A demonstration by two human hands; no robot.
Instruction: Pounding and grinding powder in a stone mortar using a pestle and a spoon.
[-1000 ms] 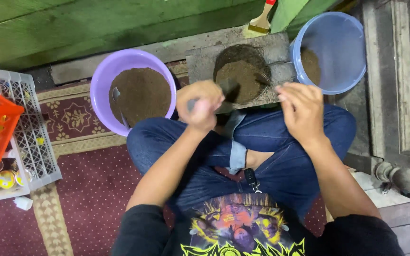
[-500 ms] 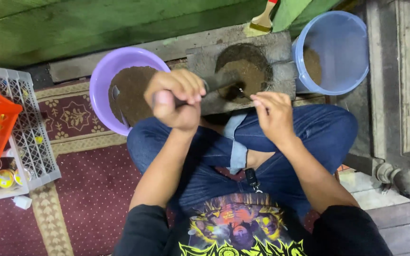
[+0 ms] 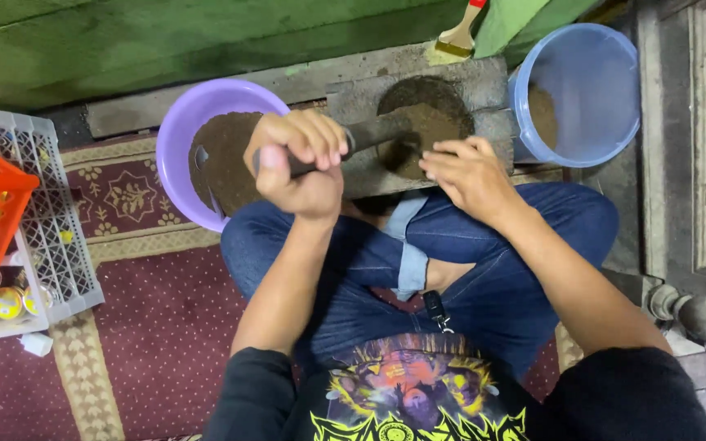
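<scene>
Crossed legs in blue jeans [image 3: 484, 269] are seen nearest, on a maroon patterned carpet [image 3: 149, 327]; above them the left hand [image 3: 300, 163] is clenched, fingers wrapped tight round the dark handle of a tool [image 3: 369, 135]; the right hand [image 3: 467, 175] is laid flat, fingers together, at the near edge of a grey stone block [image 3: 459, 86] holding brown powder [image 3: 422, 122]; the tool's head is pressed into that powder; a purple bowl [image 3: 185, 122] stands left, a blue bucket [image 3: 590, 90] right; white and orange crates [image 3: 10, 220] lie far left.

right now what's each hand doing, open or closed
Left hand: closed around the dark tool handle.
Right hand: open, holding nothing, fingers by the brown powder.
</scene>
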